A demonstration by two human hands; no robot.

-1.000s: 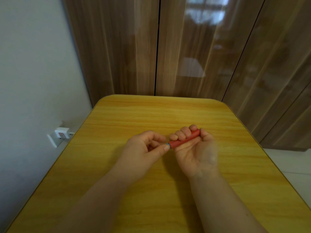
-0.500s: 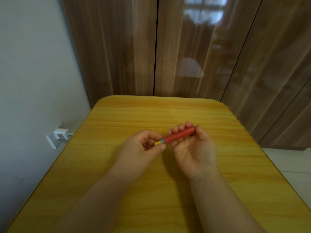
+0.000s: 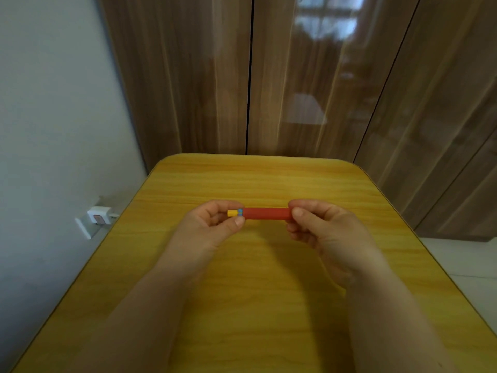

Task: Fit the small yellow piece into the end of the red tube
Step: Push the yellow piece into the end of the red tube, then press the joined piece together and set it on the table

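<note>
A red tube [image 3: 266, 213] is held level above the yellow wooden table [image 3: 242, 305], running left to right. My right hand [image 3: 320, 227] pinches its right end between thumb and fingers. A small yellow piece [image 3: 231, 212] sticks out of the tube's left end, with a thin blue ring where the two meet. My left hand [image 3: 212, 230] pinches that end, thumb below and fingers behind. How deep the yellow piece sits inside the tube is hidden.
Brown wooden cabinet doors [image 3: 295, 76] stand behind the table's far edge. On the white wall at left sits a white plug in a socket [image 3: 98, 215]. A pale floor shows beyond the table's right edge.
The tube has turned from slanted to level and my right hand has slid to its right end. The yellow piece, hidden at first, now shows at the left end.
</note>
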